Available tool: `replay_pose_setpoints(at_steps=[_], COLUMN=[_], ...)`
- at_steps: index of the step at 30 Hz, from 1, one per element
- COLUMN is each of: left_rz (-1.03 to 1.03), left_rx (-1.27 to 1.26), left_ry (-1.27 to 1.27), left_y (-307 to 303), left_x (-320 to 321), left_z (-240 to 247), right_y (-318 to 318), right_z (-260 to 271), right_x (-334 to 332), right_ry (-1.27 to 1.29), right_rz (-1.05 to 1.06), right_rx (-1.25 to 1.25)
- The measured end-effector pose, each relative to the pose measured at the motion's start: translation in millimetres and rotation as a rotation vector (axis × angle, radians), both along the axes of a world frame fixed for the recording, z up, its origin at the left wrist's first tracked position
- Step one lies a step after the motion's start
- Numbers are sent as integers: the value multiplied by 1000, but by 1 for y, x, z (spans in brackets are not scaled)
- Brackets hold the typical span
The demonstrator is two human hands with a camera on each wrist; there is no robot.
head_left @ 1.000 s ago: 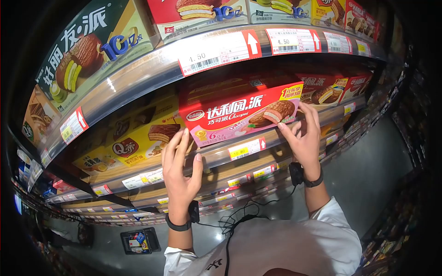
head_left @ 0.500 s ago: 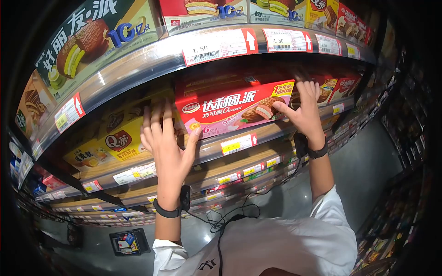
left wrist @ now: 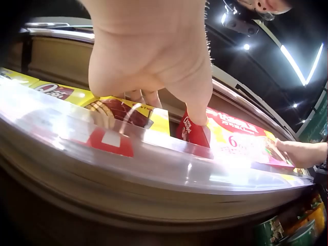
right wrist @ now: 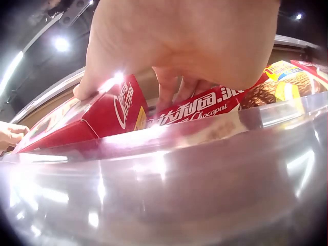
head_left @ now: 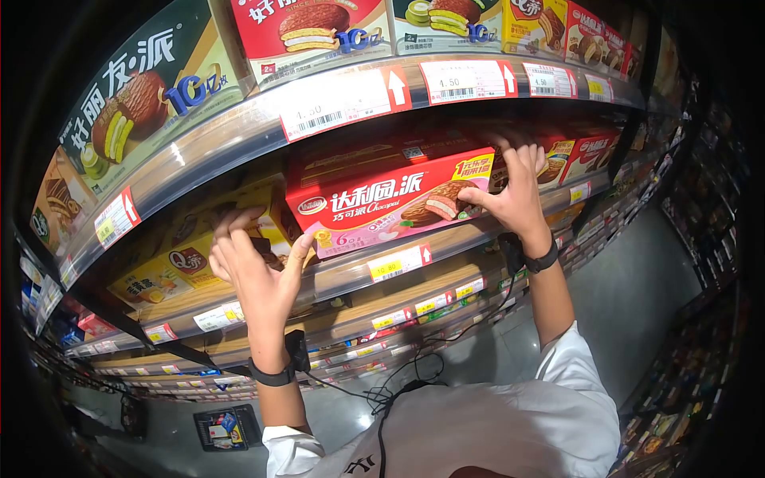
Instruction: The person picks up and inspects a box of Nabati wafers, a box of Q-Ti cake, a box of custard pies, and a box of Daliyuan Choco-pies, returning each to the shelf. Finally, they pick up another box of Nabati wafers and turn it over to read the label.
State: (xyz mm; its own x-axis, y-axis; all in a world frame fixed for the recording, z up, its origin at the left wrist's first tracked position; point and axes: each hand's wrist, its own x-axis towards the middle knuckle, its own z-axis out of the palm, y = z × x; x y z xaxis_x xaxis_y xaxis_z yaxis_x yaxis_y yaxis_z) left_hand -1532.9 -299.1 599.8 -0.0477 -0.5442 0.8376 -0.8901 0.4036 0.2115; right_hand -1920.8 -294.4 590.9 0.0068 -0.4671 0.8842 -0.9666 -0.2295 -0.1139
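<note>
A red and pink box of chocolate pies [head_left: 374,203] sits on the middle shelf, its front face toward me. My left hand [head_left: 259,283] is at its left end, thumb at the lower left front corner. The other left fingers spread over a yellow box of pies [head_left: 179,267] beside it. At the right end, my right hand [head_left: 518,199] has its thumb on the red box's front face. Its fingers reach back into the space beside the box, in front of more red boxes [right wrist: 205,107], as the right wrist view shows.
A clear plastic shelf lip [left wrist: 154,169] runs along the front edge, with price tags [head_left: 398,264] on it. Above overhangs an upper shelf of pie boxes [head_left: 311,36]. On the floor at lower left stands a black basket [head_left: 253,426] holding packages. A thin cable [head_left: 382,390] hangs between the wrists.
My left hand has shifted left, from the red box's left edge over the yellow box, with its fingers spreading. My right fingers have moved farther in beside the red box, which stays on the shelf.
</note>
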Motion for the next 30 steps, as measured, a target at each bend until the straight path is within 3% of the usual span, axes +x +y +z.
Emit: replay_pose_setpoints(at_steps=[8, 16, 19, 30], left_rz=[-51, -15, 15, 38], left_rx=[-12, -14, -12, -15], left_ry=[-54, -57, -73, -71], left_y=[2, -3, -2, -5], left_x=[-20, -25, -23, -20], left_z=[1, -3, -4, -7], right_y=[-3, -3, -4, -10], right_z=[5, -4, -2, -8], right_x=[12, 8, 7, -11], right_ry=[13, -90, -59, -104], right_rz=[-73, -17, -12, 54], right_rx=[-29, 144, 30, -15])
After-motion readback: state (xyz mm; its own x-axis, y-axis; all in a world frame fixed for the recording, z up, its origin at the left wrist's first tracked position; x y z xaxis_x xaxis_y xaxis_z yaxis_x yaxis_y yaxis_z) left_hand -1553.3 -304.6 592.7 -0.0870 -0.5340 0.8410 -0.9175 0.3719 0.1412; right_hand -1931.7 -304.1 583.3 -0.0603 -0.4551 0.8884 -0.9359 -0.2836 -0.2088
